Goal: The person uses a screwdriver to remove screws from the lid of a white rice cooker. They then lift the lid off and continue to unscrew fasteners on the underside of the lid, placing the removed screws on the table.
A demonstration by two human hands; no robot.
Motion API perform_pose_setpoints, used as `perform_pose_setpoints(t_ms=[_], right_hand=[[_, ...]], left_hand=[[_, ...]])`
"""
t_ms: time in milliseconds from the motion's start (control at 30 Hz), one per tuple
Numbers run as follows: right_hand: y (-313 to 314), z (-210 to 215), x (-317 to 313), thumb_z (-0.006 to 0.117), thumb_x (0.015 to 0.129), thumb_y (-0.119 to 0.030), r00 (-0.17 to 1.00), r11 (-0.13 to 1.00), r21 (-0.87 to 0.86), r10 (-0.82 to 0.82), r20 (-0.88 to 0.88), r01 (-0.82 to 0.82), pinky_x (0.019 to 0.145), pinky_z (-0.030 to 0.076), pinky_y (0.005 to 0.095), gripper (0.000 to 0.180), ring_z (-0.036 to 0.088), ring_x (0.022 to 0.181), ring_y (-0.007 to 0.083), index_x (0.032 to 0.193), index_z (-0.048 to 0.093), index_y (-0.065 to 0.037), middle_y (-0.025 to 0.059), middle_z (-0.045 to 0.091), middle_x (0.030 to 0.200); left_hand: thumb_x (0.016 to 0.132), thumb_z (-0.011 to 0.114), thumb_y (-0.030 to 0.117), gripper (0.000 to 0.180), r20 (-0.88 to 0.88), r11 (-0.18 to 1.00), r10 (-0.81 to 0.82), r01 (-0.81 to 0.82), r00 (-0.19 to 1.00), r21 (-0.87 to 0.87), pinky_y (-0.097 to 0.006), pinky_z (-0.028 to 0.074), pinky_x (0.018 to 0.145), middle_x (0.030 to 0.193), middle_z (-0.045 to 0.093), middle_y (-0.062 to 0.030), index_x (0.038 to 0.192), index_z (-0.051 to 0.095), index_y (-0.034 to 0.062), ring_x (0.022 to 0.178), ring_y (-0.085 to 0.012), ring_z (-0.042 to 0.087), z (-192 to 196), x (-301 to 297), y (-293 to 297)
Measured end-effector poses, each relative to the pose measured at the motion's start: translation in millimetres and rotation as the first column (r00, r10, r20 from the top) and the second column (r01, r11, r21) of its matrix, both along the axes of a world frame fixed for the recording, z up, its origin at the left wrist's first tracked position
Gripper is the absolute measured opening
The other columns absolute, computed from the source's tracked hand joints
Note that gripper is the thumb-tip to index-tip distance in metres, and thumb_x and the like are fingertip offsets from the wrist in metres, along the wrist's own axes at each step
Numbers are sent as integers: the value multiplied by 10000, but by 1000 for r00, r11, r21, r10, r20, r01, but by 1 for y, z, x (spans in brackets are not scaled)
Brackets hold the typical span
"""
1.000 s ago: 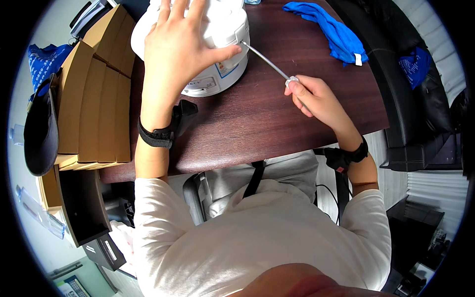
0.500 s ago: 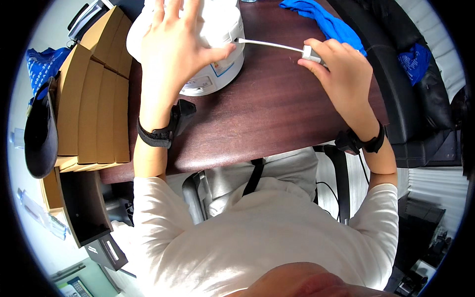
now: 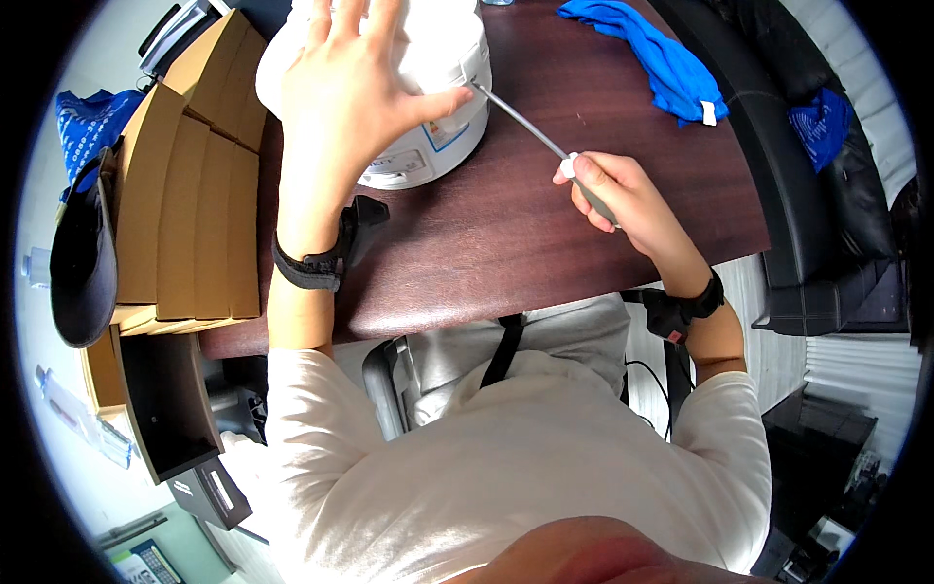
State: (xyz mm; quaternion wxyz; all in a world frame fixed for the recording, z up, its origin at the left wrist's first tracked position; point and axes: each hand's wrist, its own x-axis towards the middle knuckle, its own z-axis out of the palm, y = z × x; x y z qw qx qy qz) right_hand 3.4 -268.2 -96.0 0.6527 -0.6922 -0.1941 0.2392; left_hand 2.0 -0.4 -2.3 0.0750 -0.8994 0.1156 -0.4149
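A white rounded appliance (image 3: 413,164) with a label on its side stands at the far edge of the view on the dark wooden table (image 3: 545,253). Spread across its top, my left hand (image 3: 341,83) presses with fingers apart and the thumb out to the right. My right hand (image 3: 623,195) is wrapped round the handle of a screwdriver (image 3: 525,124). The long metal shaft slants up and left, and its tip meets the appliance's side near my left thumb. What exactly the tip touches is too small to make out.
A blue cloth (image 3: 652,54) lies at the table's far right. Brown cardboard boxes (image 3: 180,214) line the left side, with a dark cap (image 3: 83,263) hanging there. Below them is an open drawer (image 3: 170,409). A black sofa (image 3: 808,204) runs along the right.
My right hand has swung down and nearer to me, so the screwdriver slopes more steeply. Its tip stays at the appliance's side. My left hand stays on the appliance.
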Motion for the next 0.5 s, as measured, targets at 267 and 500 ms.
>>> perform_pose_setpoints(t_ms=[267, 500], right_hand=[[4, 3, -2, 390, 1011, -404, 977, 993, 98, 83, -198, -64, 395, 274, 193, 443, 382, 429, 38, 970, 582, -6, 0, 482, 609], [8, 9, -15, 291, 1019, -461, 896, 960, 249, 219, -386, -127, 339, 280, 220, 527, 360, 341, 73, 908, 550, -16, 18, 469, 539]], left_hand=[[568, 757, 643, 946, 7, 1000, 21, -21, 1000, 15, -437, 454, 962, 1358, 501, -141, 1313, 520, 111, 1275, -375, 448, 1, -1, -2], [564, 752, 660, 950, 17, 999, 21, -22, 1000, 28, -437, 460, 958, 1354, 504, -143, 1308, 529, 114, 1273, -383, 447, -2, 2, 0]])
